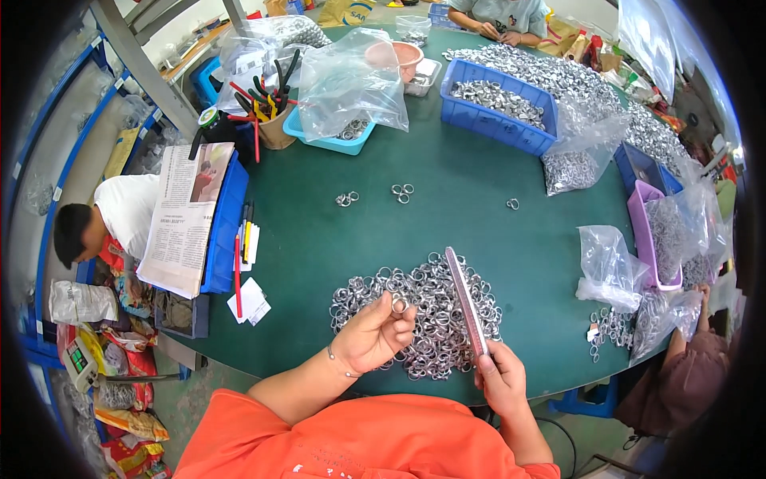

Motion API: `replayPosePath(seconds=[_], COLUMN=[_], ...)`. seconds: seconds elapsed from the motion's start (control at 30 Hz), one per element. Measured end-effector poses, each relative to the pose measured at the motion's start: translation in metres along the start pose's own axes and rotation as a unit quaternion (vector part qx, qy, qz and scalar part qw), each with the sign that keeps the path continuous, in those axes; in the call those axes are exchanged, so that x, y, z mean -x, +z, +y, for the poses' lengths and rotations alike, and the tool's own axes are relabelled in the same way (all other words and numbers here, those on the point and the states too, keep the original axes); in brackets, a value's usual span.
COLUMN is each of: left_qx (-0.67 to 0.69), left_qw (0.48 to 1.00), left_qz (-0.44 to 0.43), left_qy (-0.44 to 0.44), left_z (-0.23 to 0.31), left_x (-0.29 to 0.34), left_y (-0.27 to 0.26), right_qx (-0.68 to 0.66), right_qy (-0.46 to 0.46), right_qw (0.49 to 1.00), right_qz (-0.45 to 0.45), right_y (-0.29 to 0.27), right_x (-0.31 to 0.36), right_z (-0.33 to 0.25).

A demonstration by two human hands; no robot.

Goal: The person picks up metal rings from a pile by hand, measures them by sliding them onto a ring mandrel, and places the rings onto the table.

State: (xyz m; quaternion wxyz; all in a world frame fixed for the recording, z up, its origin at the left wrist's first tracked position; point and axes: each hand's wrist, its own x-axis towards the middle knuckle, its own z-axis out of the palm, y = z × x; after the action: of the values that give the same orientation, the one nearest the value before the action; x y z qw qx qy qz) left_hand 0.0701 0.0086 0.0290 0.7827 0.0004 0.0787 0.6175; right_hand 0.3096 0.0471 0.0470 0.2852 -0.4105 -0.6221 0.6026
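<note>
Pinched between the thumb and fingers of my left hand (375,331) is a small silver metal ring (400,303), held just above the near part of the table. My right hand (503,374) grips the lower end of a long, flat, narrow bar (465,299) with a pinkish face and a metallic edge; its exact kind I cannot make out. The bar tilts up and away over a wide heap of silver rings (431,339), partly covering them. Farther off on the table lie small groups of rings (402,192), (347,199) and a little cluster of rings (512,204).
A blue bin (503,116) of rings stands at the back, before a large ring pile (550,76). Left are a newspaper (183,215), a cup of pliers (275,128) and a red pen (238,275). Plastic bags (610,267) lie right. Other people sit around the table.
</note>
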Motion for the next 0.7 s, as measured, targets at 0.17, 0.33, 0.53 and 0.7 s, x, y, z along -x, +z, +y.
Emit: replayPosePath(seconds=[0.17, 0.33, 0.53, 0.7], left_qx=[-0.070, 0.022, 0.012, -0.047], left_qw=[0.996, 0.999, 0.998, 0.987], left_qz=[0.018, -0.037, -0.014, 0.045], left_qy=[0.048, 0.023, 0.068, 0.146], left_z=[0.003, 0.005, 0.008, 0.016], left_x=[0.001, -0.002, -0.002, -0.003], left_y=[0.010, 0.000, -0.006, -0.010], right_qx=[0.007, 0.009, 0.044, 0.073], right_qy=[-0.008, -0.003, -0.021, -0.021], right_qw=[1.000, 1.000, 0.998, 0.996], right_qz=[-0.010, -0.002, -0.031, -0.043], right_y=[0.000, 0.002, -0.001, 0.007], right_x=[-0.002, -0.003, -0.003, 0.004], right_z=[0.001, 0.000, 0.002, -0.016])
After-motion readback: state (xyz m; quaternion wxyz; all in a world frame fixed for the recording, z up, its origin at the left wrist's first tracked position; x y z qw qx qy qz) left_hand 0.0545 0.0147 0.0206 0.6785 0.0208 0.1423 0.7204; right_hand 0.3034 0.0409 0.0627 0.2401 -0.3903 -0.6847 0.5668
